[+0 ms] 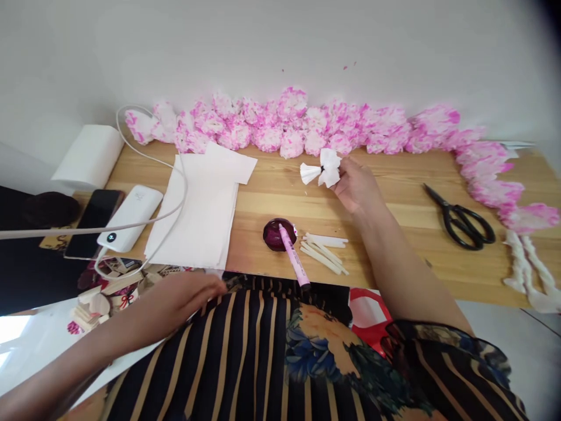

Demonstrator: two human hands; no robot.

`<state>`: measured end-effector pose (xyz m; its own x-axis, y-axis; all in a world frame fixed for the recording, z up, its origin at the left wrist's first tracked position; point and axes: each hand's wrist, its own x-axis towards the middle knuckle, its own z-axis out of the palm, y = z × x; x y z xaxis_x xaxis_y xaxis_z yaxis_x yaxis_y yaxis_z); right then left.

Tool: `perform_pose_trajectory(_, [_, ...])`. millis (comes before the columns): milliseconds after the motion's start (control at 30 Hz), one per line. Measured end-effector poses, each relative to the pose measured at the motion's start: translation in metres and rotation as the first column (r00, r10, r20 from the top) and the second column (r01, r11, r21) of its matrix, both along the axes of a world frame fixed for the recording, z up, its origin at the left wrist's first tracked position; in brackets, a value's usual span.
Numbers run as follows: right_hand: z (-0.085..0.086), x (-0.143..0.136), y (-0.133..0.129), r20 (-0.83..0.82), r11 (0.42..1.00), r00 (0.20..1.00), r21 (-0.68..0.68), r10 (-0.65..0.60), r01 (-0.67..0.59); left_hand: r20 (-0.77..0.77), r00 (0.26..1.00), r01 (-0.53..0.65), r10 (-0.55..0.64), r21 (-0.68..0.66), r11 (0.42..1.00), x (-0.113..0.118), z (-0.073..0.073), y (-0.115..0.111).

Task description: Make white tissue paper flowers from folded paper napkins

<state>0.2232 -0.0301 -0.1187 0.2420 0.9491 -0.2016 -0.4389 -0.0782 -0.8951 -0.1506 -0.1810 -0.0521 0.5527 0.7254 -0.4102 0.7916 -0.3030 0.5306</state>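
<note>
My right hand (356,182) pinches a white paper bow (326,168), gathered at its dark middle, above the back half of the wooden table (394,234). Low at the near table edge is my left hand (199,292), beside the bottom of a stack of white paper sheets (193,216); its fingers lie together and stretched, and nothing shows in them. Between the hands stands a small dark bowl (272,235) of purple-pink colour, with a pink marker (293,257) leaning on its rim. Several thin white sticks (322,254) lie right of the bowl.
Pink-and-white paper flowers (291,126) line the back and right side. Black scissors (460,219) lie at the right. On the left are a white power bank (131,216) with a looping cable, a phone (94,222) and a white roll (90,155). A red bag (372,318) hangs below the edge.
</note>
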Motion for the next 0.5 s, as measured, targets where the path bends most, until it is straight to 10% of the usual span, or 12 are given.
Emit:
perform_pose_trajectory(267, [-0.009, 0.007, 0.005, 0.052, 1.000, 0.999, 0.002, 0.003, -0.003, -0.095, 0.988, -0.046, 0.122, 0.569, 0.821, 0.075, -0.008, 0.119])
perform_pose_trajectory(500, [-0.011, 0.014, 0.006, 0.071, 1.000, 0.997, 0.025, 0.006, -0.008, -0.281, 0.949, 0.069, 0.145, 0.631, 0.773, 0.081, -0.038, 0.175])
